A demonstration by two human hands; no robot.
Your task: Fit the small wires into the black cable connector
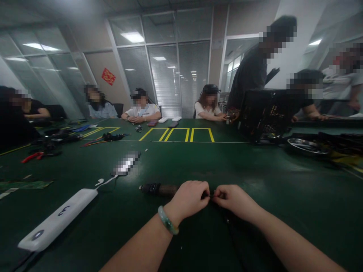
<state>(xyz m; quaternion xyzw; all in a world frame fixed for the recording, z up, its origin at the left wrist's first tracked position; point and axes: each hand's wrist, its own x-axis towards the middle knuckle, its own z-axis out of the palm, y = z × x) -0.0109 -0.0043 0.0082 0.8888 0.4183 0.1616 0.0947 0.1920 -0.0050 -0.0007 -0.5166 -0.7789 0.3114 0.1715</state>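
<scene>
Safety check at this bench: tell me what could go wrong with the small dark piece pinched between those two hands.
The small dark piece, pinched between the left hand and right hand, could slip and be hard to spot on the dark green mat. The pale green jade bangle on the left wrist might knock the black-and-brown cylindrical object lying just beyond that hand.

My bangle (168, 220) is pale green, and the bench mat (263, 181) is dark green. At 12 o'clock lie a black-and-brown cylinder (159, 189) and yellow tape rectangles (176, 135); at 8 o'clock, a white power bank (58, 219).
</scene>
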